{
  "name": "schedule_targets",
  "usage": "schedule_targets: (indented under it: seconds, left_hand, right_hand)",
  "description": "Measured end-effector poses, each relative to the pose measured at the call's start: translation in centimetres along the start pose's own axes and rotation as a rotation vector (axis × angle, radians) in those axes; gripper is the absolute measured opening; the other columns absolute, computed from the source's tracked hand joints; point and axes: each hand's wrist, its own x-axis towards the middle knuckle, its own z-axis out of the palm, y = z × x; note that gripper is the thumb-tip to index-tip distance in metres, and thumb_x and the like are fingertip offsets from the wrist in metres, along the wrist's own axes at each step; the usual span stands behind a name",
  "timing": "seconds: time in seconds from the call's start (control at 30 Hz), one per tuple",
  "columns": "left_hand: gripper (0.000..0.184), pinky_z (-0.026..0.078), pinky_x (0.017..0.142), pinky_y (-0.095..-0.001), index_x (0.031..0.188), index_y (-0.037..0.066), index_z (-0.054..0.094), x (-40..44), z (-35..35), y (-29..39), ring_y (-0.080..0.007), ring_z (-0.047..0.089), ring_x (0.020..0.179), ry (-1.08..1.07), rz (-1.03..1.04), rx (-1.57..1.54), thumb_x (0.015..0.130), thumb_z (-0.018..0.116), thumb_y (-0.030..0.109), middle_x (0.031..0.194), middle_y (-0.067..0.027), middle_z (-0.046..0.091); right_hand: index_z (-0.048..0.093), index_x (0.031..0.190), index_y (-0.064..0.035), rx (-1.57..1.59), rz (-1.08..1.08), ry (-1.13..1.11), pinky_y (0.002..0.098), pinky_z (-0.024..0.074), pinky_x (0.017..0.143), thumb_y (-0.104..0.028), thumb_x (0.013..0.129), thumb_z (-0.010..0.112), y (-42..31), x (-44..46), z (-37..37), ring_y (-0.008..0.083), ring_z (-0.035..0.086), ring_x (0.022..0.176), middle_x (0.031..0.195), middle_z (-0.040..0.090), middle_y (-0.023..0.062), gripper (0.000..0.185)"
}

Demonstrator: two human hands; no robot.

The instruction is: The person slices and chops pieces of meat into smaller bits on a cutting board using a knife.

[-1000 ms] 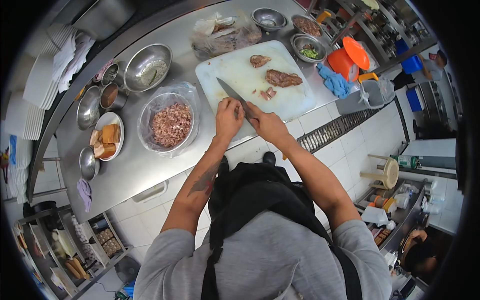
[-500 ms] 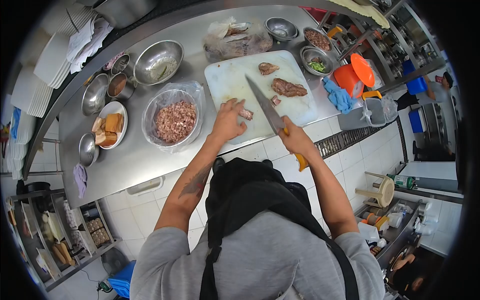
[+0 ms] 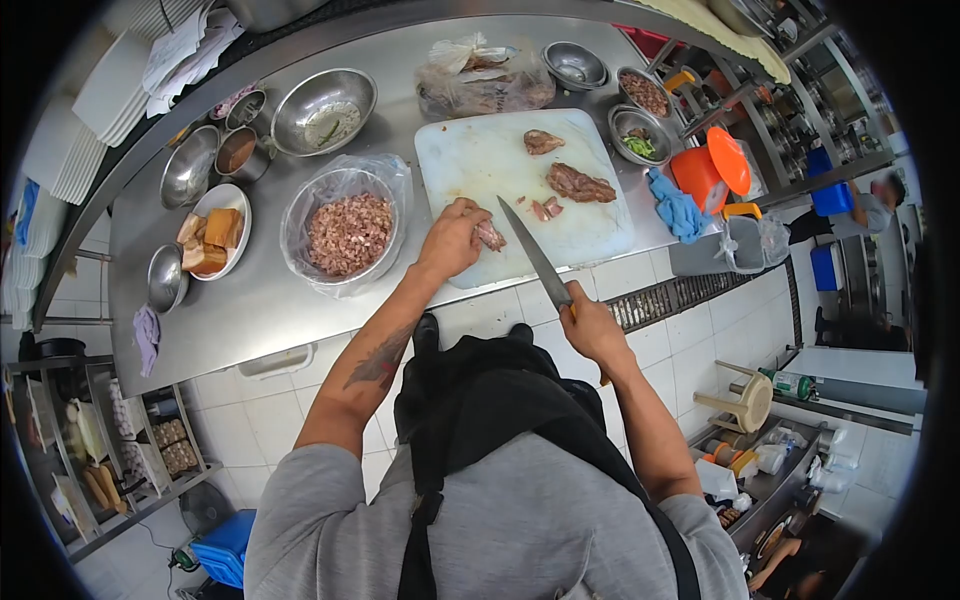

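Observation:
My left hand (image 3: 453,238) is closed on a small piece of meat (image 3: 490,235) at the left front of the white cutting board (image 3: 460,160). In my right hand (image 3: 592,325), by the board's front edge, is the handle of a large knife (image 3: 542,262), its blade slanting up and left over the board. Small meat scraps (image 3: 546,209) lie right of the blade tip. Farther back on the board are a larger chunk of meat (image 3: 580,184) and a smaller chunk (image 3: 542,142). Left of the board, a plastic-lined bowl (image 3: 298,248) holds diced meat (image 3: 350,234).
Metal bowls (image 3: 322,112) and a white dish (image 3: 238,258) with meat blocks stand at left. Behind the board lies a plastic bag (image 3: 485,85). A blue cloth (image 3: 678,205) and an orange container (image 3: 696,180) are at right. Another person (image 3: 868,215) is at far right.
The knife has moved away from my left hand, out to the right and lower. My left hand now has a piece of meat at its fingertips. The camera view has shifted slightly.

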Motion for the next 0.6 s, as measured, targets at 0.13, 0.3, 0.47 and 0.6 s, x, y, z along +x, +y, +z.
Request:
schedule_targets:
  seconds: [0.13,0.3,0.47,0.6]
  left_hand:
    - [0.047,0.054,0.101,-0.0428,0.124,0.007,0.072,1.1,0.4,-1.1,-0.0356,0.065,0.118,0.063,0.098,0.135,0.081,0.064,-0.006,0.129,-0.0152,0.061]
    - [0.045,0.054,0.101,-0.0419,0.126,0.008,0.071,2.6,-0.7,-0.9,-0.0356,0.065,0.116,-0.334,0.041,0.112,0.082,0.068,-0.003,0.131,-0.0164,0.06]
    - [0.039,0.054,0.1,-0.0407,0.121,0.01,0.072,0.8,-1.3,1.0,-0.0324,0.065,0.115,-0.287,0.01,-0.052,0.083,0.076,0.003,0.129,-0.0162,0.059]
    - [0.038,0.053,0.102,-0.0405,0.118,0.012,0.075,-1.9,0.1,1.5,-0.0314,0.065,0.115,-0.142,0.195,-0.004,0.081,0.083,0.008,0.128,-0.0154,0.06]
  right_hand:
    - [0.048,0.129,-0.0058,0.062,0.025,-0.002,0.0637,0.0521,0.083,-0.019,0.102,0.055,0.0,-0.2,-0.4,0.0549,0.068,0.091,0.089,0.071,0.0331,0.032]
    - [0.048,0.13,-0.0065,0.08,0.053,-0.001,0.0627,0.0522,0.083,-0.021,0.102,0.057,0.7,-0.7,-1.0,0.0539,0.069,0.093,0.092,0.072,0.0322,0.033]
    - [0.048,0.131,-0.0068,0.07,-0.004,-0.023,0.0624,0.0527,0.083,-0.021,0.101,0.057,1.1,-1.5,0.0,0.0531,0.069,0.093,0.092,0.072,0.0321,0.034]
    - [0.049,0.129,-0.0057,0.014,-0.018,-0.063,0.0632,0.0535,0.081,-0.02,0.101,0.057,0.3,-1.5,0.8,0.0529,0.069,0.089,0.089,0.071,0.0319,0.033]
